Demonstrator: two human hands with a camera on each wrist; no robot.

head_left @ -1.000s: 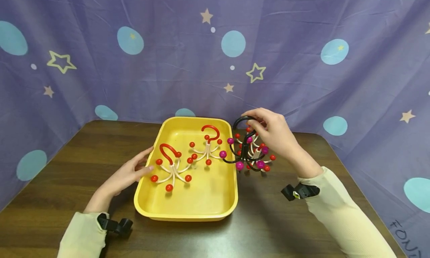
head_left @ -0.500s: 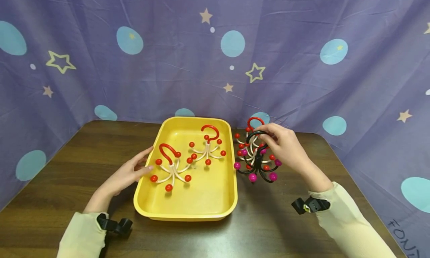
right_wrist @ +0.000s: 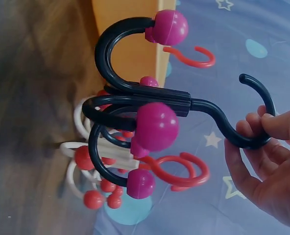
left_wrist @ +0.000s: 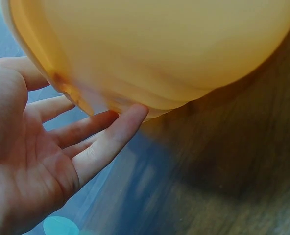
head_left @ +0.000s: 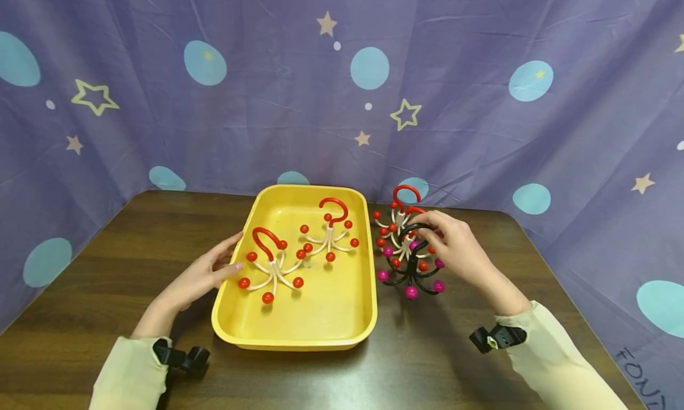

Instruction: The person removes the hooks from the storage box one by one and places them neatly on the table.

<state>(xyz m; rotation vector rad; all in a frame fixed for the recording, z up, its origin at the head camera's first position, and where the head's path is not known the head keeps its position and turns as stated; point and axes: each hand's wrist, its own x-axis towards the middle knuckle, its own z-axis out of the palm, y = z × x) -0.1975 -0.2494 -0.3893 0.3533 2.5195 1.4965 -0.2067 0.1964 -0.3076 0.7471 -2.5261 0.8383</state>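
Observation:
My right hand pinches the top hook of a black multi-arm hook hanger, whose curved arms end in magenta balls. It hangs upright to the right of the yellow tray, overlapping two white hook hangers with red hooks and balls in the head view. Fingers and thumb of my left hand rest extended against the tray's left outer wall. Inside the tray stand a white hook hanger with red balls at the front left and a matching white hook hanger farther back.
Right of the tray, the rear white hook hanger and another white hook hanger stand close together on the brown wooden table. A purple curtain with stars and blue dots hangs behind and beside the table.
From over the tray's right edge, my right hand has moved right, toward me and lower with the black hook hanger, uncovering the rear red hook. My left hand stays at the tray.

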